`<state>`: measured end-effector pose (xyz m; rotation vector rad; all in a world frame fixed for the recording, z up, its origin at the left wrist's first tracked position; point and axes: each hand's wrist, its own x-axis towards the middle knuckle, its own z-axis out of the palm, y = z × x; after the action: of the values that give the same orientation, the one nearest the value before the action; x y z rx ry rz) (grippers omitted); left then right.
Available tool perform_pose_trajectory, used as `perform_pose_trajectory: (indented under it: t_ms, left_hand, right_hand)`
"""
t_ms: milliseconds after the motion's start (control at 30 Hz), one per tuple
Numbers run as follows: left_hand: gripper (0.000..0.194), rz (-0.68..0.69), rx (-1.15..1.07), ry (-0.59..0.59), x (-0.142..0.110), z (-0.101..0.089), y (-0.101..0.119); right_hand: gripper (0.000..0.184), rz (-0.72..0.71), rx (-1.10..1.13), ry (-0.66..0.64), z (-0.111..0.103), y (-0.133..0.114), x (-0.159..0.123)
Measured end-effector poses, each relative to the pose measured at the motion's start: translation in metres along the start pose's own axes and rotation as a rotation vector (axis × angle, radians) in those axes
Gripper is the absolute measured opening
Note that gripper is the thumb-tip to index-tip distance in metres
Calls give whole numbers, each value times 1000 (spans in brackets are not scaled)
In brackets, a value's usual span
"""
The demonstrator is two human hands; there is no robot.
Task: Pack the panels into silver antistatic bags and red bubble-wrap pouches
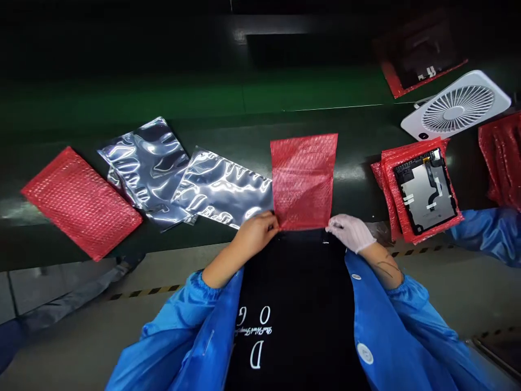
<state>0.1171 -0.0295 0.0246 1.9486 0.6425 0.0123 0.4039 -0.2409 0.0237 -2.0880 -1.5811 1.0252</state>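
A red bubble-wrap pouch (pixel 304 182) lies at the near edge of the bench, straight in front of me. My left hand (pixel 260 231), bare, pinches its lower left corner. At the lower right corner, my right hand (pixel 352 232) in a white glove pinches the pouch between thumb and fingers. Whether something is inside the pouch cannot be made out. A shiny silver anti-static bag (pixel 228 190) touches the pouch's left side, with more silver bags (pixel 150 163) overlapping beyond it.
Another red bubble pouch (pixel 83 203) lies far left. To the right, a display panel (pixel 427 190) rests on stacked red pouches, with a white fan (pixel 453 113) behind. A second panel (pixel 425 54) sits further back. A co-worker's blue sleeve (pixel 488 233) shows at right.
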Motion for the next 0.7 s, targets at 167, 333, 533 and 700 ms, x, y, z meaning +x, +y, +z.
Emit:
perform_pose_trajectory:
  t_ms: [167, 333, 533, 700]
  left_hand:
    - [17, -59, 16, -222, -24, 10, 1]
    - [11, 51, -97, 79, -11, 5, 21]
    - [19, -60, -667, 297, -3, 31, 36]
    - [63, -57, -925, 286, 6, 50, 41]
  right_hand:
    - [17, -58, -44, -226, 17, -3, -39]
    - [27, 134, 146, 10, -2, -5, -29]
    - [33, 321, 505, 217, 1, -12, -15]
    - [47, 421, 925, 340, 27, -21, -10]
